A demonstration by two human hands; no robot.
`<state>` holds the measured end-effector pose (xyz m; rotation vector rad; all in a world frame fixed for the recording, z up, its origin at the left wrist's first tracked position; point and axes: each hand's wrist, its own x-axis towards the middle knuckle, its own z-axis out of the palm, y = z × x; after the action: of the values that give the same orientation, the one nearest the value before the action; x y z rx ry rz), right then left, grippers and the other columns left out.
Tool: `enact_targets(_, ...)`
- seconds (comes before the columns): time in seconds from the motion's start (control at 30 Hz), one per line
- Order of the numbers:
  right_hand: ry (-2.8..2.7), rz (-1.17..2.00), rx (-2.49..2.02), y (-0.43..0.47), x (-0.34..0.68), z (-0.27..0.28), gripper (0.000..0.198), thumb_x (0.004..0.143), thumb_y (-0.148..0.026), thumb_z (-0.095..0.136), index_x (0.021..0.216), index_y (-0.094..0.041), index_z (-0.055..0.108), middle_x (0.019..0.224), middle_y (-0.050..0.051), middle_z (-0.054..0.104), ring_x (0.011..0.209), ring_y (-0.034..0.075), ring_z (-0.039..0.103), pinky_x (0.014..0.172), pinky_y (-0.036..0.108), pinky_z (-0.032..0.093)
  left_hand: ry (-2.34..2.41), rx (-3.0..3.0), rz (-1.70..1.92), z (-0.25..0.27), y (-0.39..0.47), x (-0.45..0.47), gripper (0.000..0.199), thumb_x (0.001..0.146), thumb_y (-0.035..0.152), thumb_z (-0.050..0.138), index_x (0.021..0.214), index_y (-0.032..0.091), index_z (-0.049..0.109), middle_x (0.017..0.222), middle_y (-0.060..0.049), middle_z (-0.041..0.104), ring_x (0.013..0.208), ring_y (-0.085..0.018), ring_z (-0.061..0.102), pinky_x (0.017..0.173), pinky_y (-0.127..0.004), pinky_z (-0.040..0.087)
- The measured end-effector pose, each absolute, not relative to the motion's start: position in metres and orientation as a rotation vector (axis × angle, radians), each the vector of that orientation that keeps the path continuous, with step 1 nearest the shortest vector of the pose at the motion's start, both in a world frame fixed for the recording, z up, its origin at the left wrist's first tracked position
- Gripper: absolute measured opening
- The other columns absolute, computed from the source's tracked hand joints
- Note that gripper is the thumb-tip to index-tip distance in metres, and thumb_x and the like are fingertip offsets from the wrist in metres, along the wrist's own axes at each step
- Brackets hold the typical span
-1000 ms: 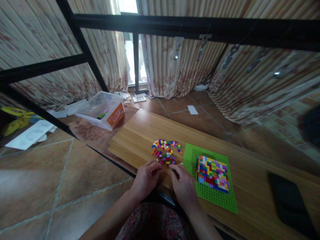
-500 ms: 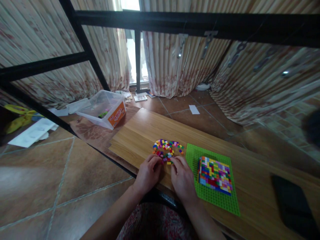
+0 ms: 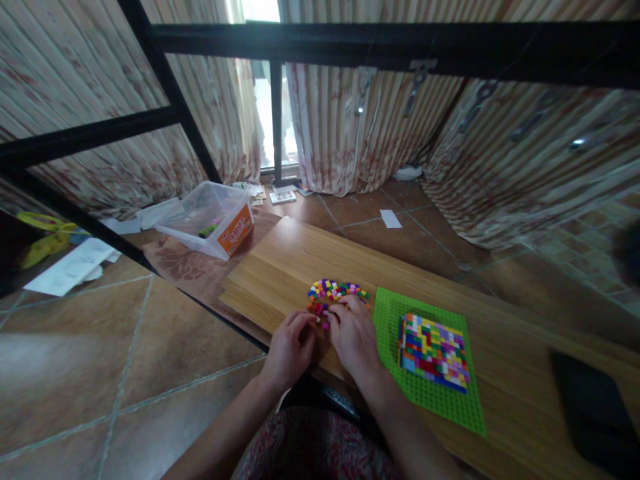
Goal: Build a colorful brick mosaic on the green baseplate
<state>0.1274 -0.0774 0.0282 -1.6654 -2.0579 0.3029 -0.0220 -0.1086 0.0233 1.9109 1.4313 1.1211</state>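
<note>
Small loose toy bricks (image 3: 330, 289) in many colours lie in a heap on the wooden bench top. At the near left of the heap, my left hand (image 3: 291, 345) is closed in a pinch, with a small pale toy brick (image 3: 318, 320) at its fingertips. My right hand (image 3: 356, 337) reaches over the right side of the heap, fingers bent and closed towards the thumb; what they hold, if anything, is hidden. Just right of that hand lies a green baseplate (image 3: 387, 313), bearing a thick block of joined multicoloured bricks (image 3: 435, 350).
A dark flat object (image 3: 593, 410) lies at the bench's right end. Beyond the left end stands a clear plastic box (image 3: 195, 217) with an orange label. Black metal bars (image 3: 350, 43) cross the view before striped curtains (image 3: 345, 127). Papers (image 3: 70, 265) lie on the tiled floor.
My right hand has moved forward and slightly left, over the loose bricks, covering more of them. The left hand has stayed nearly in place, and a pale brick now shows at its fingertips.
</note>
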Motion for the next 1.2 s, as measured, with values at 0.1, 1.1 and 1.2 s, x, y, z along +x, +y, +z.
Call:
enact_targets(0.1, -2.089, 0.357, -1.712, -0.071, 0.125, 0.033, 0.018, 0.089, -0.025, 0.056, 0.084, -0.02, 0.073, 0.1, 0.009, 0.061, 0.099, 0.022, 0.054, 0.09, 0.034, 0.043, 1.401, 1.959, 1.087, 0.022, -0.11, -0.018, 0.016, 0.087, 0.014, 0.056, 0.101, 0.019, 0.063, 0.104, -0.007, 0.064, 0.095, -0.015, 0.063, 0.085, -0.027, 0.052)
enact_targets(1.1, -1.366, 1.085, -1.482, -0.114, 0.142, 0.047, 0.025, 0.088, -0.037, 0.051, 0.093, -0.022, 0.071, 0.091, 0.004, 0.072, 0.08, 0.019, 0.065, 0.074, 0.03, 0.05, 1.128, 1.183, 1.106, 0.036, -0.104, 0.01, 0.018, 0.085, 0.034, 0.063, 0.088, 0.017, 0.064, 0.078, -0.002, 0.066, 0.071, -0.013, 0.06, 0.067, -0.024, 0.049)
enact_targets(1.2, -1.325, 1.128, -1.454, -0.117, 0.141, 0.047, 0.023, 0.086, -0.037, 0.054, 0.086, -0.022, 0.071, 0.081, 0.002, 0.071, 0.072, 0.017, 0.063, 0.068, 0.028, 0.049, 1.069, 0.966, 1.03, 0.038, -0.107, 0.01, 0.025, 0.079, 0.039, 0.069, 0.08, 0.015, 0.062, 0.068, 0.001, 0.062, 0.061, -0.009, 0.054, 0.059, -0.02, 0.044)
